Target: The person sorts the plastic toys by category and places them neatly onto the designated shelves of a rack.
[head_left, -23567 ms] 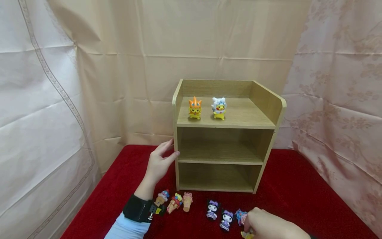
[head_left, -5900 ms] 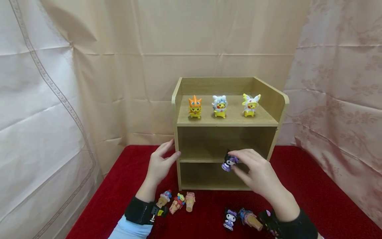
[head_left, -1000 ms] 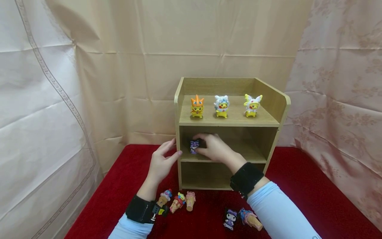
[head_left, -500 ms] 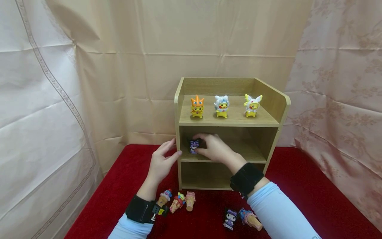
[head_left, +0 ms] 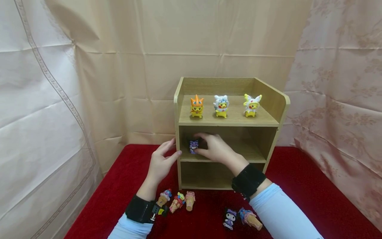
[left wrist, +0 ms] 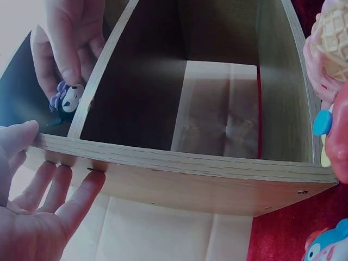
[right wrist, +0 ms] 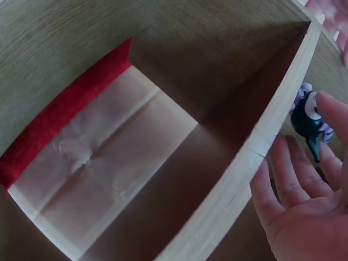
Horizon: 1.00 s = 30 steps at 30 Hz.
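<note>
My right hand (head_left: pixel 216 147) reaches into the left part of the middle compartment and pinches a small black-and-purple figurine (head_left: pixel 193 146) between thumb and fingers. In the right wrist view the thumb lies on the white face of the figurine (right wrist: pixel 309 117). The figurine stands upright, close over the compartment floor. At the left side of the wooden shelf unit (head_left: pixel 228 125), my left hand (head_left: pixel 161 162) rests with its fingers nearly straight on the outer panel. Its thumb (left wrist: pixel 22 136) touches the front edge.
Three yellow figurines, one with an orange hood (head_left: pixel 197 108), stand along the top level. On the red cloth (head_left: pixel 298 192) lie another purple figurine (head_left: pixel 229 219), a blue-and-pink cone figurine (head_left: pixel 250 219), and three ice-cream-cone figurines (head_left: pixel 177 202) near the left wrist.
Since the oldest frame, a third yellow figurine has come onto the top level. The right hand has carried a purple figurine from the cloth into the middle compartment. Over the last second, it barely shifts.
</note>
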Available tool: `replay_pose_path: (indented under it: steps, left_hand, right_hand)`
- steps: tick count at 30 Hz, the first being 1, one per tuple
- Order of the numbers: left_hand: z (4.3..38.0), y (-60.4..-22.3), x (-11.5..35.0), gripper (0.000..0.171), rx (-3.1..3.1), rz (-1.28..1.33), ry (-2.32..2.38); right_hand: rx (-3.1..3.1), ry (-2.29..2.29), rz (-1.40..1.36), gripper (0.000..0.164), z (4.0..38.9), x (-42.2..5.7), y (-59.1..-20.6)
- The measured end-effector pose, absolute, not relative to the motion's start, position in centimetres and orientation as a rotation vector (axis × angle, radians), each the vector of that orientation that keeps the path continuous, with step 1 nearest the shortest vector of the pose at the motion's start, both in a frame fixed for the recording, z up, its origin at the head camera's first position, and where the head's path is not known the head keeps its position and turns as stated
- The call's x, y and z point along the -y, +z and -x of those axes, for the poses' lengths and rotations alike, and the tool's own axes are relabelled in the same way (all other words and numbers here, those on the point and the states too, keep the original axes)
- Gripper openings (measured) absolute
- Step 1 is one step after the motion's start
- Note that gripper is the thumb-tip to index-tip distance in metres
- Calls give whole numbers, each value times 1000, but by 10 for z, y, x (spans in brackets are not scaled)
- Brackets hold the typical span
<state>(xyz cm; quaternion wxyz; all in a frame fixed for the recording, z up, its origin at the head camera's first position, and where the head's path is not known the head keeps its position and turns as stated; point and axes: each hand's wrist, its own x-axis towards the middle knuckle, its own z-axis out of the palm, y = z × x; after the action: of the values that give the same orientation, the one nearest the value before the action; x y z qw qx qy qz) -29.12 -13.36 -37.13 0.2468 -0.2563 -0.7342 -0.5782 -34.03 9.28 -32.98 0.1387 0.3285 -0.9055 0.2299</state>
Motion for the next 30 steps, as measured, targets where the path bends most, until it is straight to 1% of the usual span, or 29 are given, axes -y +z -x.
replay_pose_path:
  steps: [4,8,14,30]
  left_hand:
    - [292,-372,133,50,2009,698,-1570]
    - [292,-372,132,50,2010,696,-1564]
    - [291,-372,133,50,2013,691,-1545]
    - [290,-371,132,49,2008,678,-1558]
  right_hand:
    - [2567,648,-959,58,334,-101,-331]
    - [2549,615,-885,61,324,-113,-331]
    - [2520,611,-839,63,308,-131,-336]
    - [2464,674,-832,54,256,-169,-337]
